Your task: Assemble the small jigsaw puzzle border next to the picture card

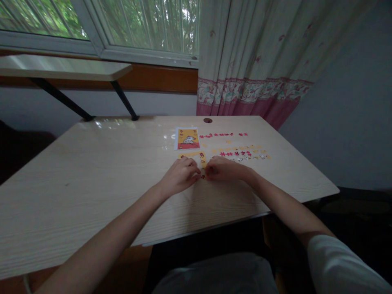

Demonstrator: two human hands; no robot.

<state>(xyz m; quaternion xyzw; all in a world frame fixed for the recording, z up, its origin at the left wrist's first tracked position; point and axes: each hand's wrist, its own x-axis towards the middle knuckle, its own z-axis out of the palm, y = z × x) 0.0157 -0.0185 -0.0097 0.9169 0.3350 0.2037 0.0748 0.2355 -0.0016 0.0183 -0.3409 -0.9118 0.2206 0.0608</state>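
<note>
A partly joined jigsaw puzzle (192,154) with a yellow border lies flat on the table, its lower left covered by my left hand (183,173). That hand has its fingers curled, with thumb and fingertips at the inner side of the border's right column. Opposite it, my right hand (223,168) is closed, its bent fingertips against a small yellow puzzle piece (203,172) at the column's lower end. The fingertips partly hide this piece. Just beyond the puzzle is a printed picture (187,139) of a white animal on yellow and red.
Loose red pieces (216,135) form a row at the back. More red pieces (235,154), with yellow and white ones (245,159), lie right of the puzzle. A raised shelf (76,67) stands at the back left of the pale table (122,163). A curtain (241,90) hangs behind.
</note>
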